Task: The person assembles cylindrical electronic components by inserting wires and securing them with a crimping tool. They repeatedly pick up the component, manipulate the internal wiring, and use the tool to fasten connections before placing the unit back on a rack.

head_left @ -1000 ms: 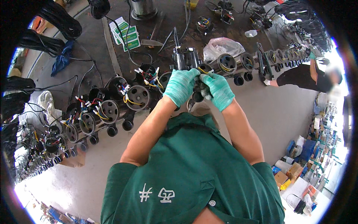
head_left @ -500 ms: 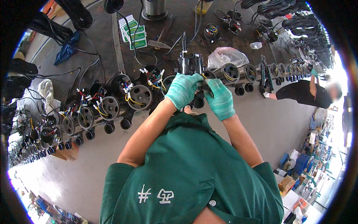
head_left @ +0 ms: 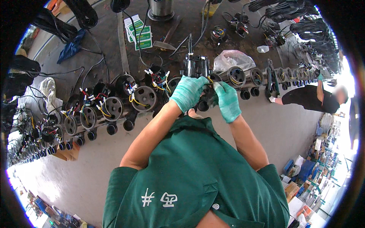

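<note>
Both my hands wear teal gloves and meet at a dark motor part in front of my chest. My left hand wraps the part's left side. My right hand grips its right side, fingers closed around it. Just beyond the hands stands a black motor housing with a yellow wire showing beside it. The part held is mostly hidden by the gloves.
A long row of grey motor bodies with coloured wires runs across the floor from left to right. A clear plastic bag, green-and-white cartons and black cable coils lie beyond. Another person bends over the row at right.
My hands have stayed together on the part; the right hand has shifted slightly lower on it. The view has drifted a little, the row appearing lower and the person at right nearer.
</note>
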The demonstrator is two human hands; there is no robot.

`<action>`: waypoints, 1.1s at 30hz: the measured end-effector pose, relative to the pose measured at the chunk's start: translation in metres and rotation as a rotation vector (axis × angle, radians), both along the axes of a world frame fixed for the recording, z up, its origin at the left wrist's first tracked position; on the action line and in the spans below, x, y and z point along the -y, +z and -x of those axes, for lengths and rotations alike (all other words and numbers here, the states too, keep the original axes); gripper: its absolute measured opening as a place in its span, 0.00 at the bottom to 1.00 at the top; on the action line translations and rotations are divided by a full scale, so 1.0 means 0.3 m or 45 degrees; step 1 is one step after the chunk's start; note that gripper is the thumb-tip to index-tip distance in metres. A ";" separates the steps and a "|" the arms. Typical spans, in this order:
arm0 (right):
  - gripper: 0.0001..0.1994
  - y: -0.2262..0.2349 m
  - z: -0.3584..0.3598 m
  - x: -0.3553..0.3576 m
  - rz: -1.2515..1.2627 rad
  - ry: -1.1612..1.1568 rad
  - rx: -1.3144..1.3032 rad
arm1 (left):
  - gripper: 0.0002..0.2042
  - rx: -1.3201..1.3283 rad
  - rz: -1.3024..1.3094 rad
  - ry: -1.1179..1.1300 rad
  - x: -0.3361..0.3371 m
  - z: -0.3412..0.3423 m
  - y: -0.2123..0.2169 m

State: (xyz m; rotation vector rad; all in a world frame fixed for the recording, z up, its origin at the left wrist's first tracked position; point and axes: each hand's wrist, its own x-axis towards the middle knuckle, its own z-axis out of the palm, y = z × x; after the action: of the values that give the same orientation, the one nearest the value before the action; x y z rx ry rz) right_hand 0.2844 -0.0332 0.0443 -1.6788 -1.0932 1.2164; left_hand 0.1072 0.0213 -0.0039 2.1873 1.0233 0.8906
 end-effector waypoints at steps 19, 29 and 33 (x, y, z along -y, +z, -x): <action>0.12 0.037 -0.084 -0.074 -0.959 0.907 1.498 | 0.12 -0.092 0.057 -0.039 -0.006 0.003 0.027; 0.03 -0.014 0.033 0.012 -0.358 0.056 0.227 | 0.22 -0.041 -0.065 0.131 0.049 -0.052 -0.009; 0.02 -0.036 0.042 0.022 -0.268 -0.035 0.213 | 0.20 -0.037 -0.064 0.138 0.058 -0.049 0.005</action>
State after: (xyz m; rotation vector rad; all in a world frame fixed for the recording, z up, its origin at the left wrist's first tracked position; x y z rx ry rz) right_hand 0.2716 -0.0398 0.0334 -1.6482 -1.2491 0.9214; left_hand 0.1219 0.0039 -0.0022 2.2094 1.1547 0.9454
